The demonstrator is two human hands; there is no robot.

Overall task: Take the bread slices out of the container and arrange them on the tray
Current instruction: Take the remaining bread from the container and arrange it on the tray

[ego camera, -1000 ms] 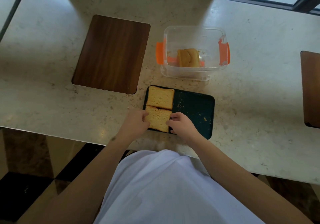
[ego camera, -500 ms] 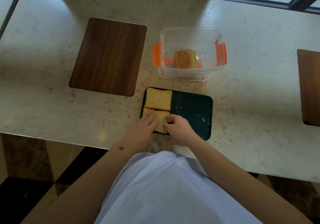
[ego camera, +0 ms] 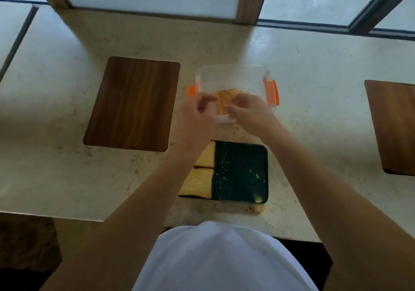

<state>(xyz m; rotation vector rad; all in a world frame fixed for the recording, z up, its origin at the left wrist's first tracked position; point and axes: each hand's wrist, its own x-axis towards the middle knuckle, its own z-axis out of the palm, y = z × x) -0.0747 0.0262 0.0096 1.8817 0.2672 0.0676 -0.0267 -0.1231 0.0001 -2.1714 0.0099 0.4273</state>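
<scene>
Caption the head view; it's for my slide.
Both hands reach for bread in the container; two slices lie on the tray.

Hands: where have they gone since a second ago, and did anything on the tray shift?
Both hands left the near slice on the tray and moved up to the container: left hand and right hand now flank the bread inside. Whether they grip it is unclear. Both tray slices stayed put.

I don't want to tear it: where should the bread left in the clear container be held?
Come from above through the open top of the container. The bread stands on edge, so pinch its two upper side edges, one hand each, left hand and right hand.
</scene>
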